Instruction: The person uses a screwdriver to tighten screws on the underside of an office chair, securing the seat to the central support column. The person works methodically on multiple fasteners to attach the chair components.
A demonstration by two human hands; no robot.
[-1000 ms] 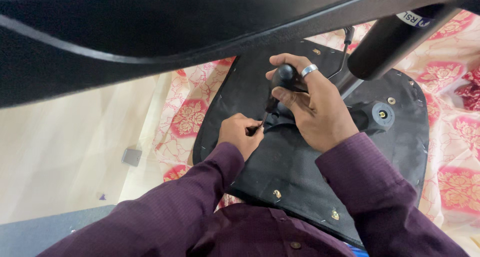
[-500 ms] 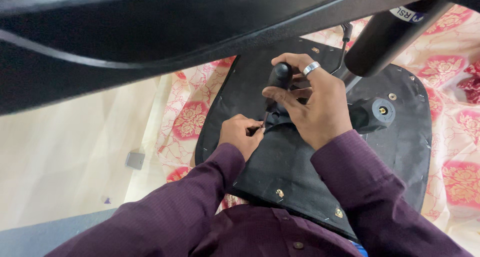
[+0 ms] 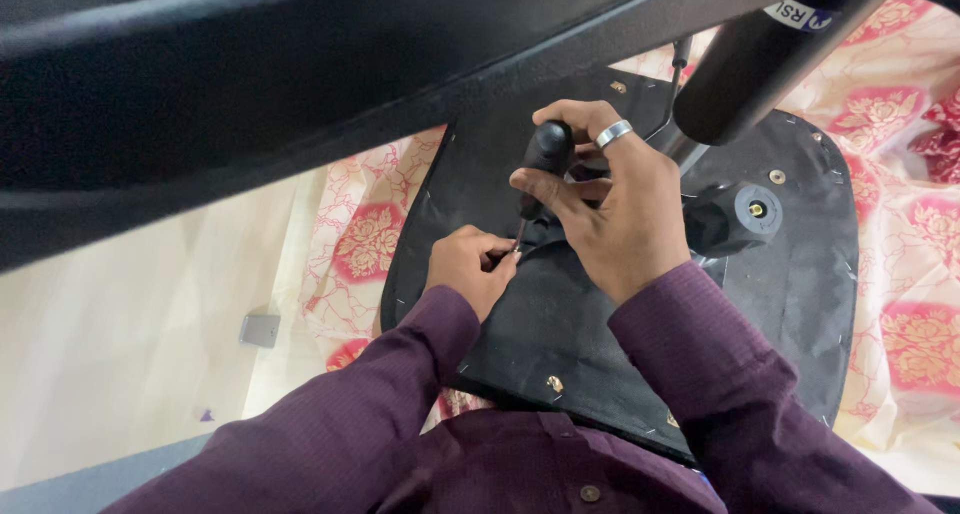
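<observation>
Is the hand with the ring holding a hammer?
No, the right hand with the ring grips a black-handled screwdriver, tip down by the left hand.

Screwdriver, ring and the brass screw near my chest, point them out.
screwdriver [image 3: 548, 149], head view, black handle.
ring [image 3: 614, 133], head view, silver band on right hand's finger.
brass screw [image 3: 553, 384], head view, its head.

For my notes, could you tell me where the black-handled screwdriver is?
In the head view, centre frame: the black-handled screwdriver stands in the right hand, tip beside the left hand.
</observation>
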